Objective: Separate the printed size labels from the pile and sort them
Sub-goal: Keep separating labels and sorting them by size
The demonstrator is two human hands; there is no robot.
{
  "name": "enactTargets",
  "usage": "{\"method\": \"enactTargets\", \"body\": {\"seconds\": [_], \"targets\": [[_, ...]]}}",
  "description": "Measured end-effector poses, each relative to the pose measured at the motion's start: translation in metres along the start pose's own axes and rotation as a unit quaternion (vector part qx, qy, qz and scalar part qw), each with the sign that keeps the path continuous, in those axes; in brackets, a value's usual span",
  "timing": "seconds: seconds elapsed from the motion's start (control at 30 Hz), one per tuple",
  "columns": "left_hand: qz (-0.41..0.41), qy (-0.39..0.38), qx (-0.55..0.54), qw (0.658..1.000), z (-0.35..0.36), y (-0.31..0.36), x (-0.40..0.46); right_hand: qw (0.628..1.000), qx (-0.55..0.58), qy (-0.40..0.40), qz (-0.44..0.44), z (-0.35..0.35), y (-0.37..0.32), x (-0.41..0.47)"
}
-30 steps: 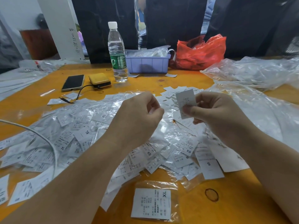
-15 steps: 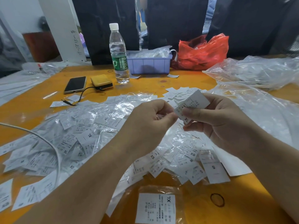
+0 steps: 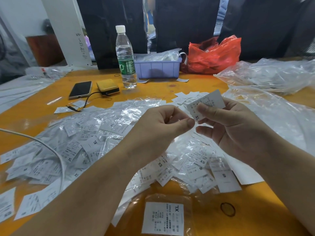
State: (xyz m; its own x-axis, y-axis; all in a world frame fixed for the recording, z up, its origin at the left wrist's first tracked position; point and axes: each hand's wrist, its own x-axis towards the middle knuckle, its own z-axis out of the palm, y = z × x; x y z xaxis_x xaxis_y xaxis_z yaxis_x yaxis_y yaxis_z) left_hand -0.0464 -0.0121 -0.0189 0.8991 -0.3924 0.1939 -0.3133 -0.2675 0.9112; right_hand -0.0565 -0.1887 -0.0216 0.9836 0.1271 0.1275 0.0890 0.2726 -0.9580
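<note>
water bottle, phone — beyond label pile

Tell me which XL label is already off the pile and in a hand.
The XL label pinched in the right hand, raised above the pile. The other XL labels lie flat: several in the pile, one at the near table edge.

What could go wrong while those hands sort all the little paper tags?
The right hand pinches an XL label by one edge only, so it might slip and drop back into the pile, mixing it in again. The left hand seems to pinch thin clear plastic beside it; a hard tug could perhaps tear or crease the label. The water bottle stands upright near the labels, and a knock might tip it.
</note>
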Motion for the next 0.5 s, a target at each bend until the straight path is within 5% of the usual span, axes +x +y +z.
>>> {"method": "enactTargets", "body": {"seconds": [0.5], "targets": [[-0.033, -0.004, -0.068, 0.997, 0.0005, -0.0018, 0.0021, 1.000, 0.020, -0.005, 0.007, 0.0062, 0.0050, -0.0010]]}}
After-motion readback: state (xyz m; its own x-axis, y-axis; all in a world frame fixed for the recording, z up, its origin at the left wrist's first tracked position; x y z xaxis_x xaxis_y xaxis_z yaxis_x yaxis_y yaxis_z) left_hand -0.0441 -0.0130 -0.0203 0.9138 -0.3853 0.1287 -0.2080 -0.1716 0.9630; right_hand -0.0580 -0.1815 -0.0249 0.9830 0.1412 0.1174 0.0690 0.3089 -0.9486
